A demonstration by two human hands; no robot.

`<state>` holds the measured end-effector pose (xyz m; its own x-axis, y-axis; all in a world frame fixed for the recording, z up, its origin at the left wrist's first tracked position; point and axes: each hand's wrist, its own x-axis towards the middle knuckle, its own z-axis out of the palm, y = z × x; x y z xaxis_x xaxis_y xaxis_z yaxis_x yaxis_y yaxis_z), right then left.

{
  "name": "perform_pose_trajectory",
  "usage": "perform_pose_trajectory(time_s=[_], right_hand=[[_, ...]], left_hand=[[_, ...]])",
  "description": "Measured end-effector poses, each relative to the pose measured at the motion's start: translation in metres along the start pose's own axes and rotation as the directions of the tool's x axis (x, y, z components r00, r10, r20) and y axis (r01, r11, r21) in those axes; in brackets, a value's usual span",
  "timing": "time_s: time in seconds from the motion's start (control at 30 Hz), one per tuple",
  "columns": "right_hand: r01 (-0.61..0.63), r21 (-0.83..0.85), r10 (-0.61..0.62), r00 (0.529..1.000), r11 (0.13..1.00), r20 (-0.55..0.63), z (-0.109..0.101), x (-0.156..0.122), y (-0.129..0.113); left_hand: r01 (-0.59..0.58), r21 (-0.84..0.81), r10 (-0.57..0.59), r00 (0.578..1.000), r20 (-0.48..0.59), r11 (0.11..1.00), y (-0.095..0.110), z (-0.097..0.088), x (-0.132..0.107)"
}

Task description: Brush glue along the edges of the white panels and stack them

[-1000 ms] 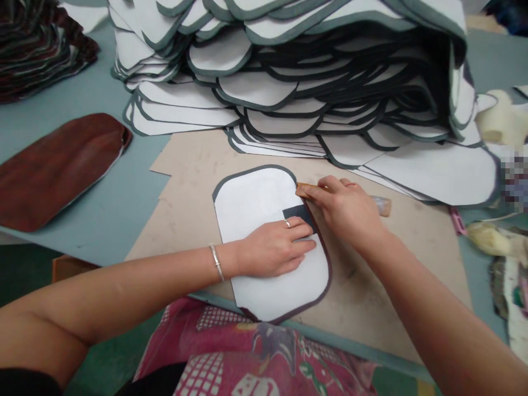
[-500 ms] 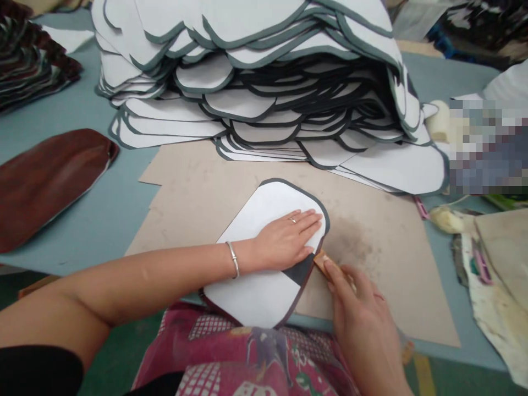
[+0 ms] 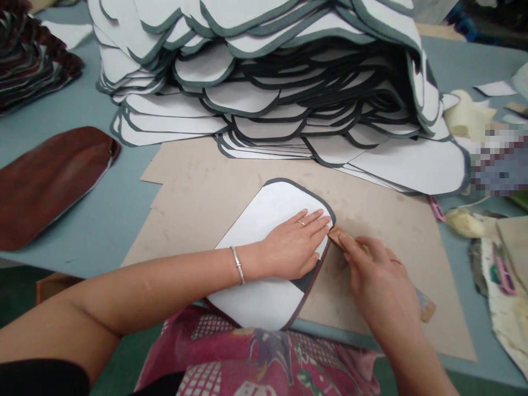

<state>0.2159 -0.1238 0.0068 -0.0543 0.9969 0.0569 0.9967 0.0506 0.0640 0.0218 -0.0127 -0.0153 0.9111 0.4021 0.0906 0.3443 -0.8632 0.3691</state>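
A white rounded panel with a dark rim lies near the table's front edge. Dark red material shows folded along its lower and right edges, up to the tool's tip. Flat on the panel's right half rests my left hand, fingers stretched out and nothing held. My right hand is wrapped round a flat wooden scraper-like tool. Its tip touches the panel's right edge, just beside my left fingertips. The tool's other end sticks out behind the hand; its middle is hidden.
Under the panel lies a stained tan board on the blue-grey table. Behind it rises a big stack of white dark-edged panels. A dark red leather piece lies left. Cloth scraps and a pink clip are at right.
My right hand has slid the tool tip up and away along the panel's right edge. More of that edge now shows dark red. My left hand stays flat on the panel.
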Motion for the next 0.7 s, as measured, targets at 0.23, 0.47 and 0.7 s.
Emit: perform_pose_trajectory(time_s=[0.23, 0.47, 0.7], right_hand=[[0.176, 0.169, -0.180, 0.984, 0.970, 0.005, 0.006, 0.035, 0.045], [0.021, 0.091, -0.020, 1.000, 0.996, -0.006, 0.001, -0.039, -0.010], [-0.084, 0.112, 0.076, 0.995, 0.990, 0.068, -0.009, -0.051, -0.031]], left_hand=[[-0.117, -0.142, 0.108, 0.992, -0.067, 0.983, -0.025, -0.004, 0.008], [-0.212, -0.221, 0.218, 0.976, 0.003, 0.952, -0.019, -0.014, -0.016], [-0.044, -0.090, 0.048, 0.998, 0.046, 0.995, 0.007, -0.008, -0.030]])
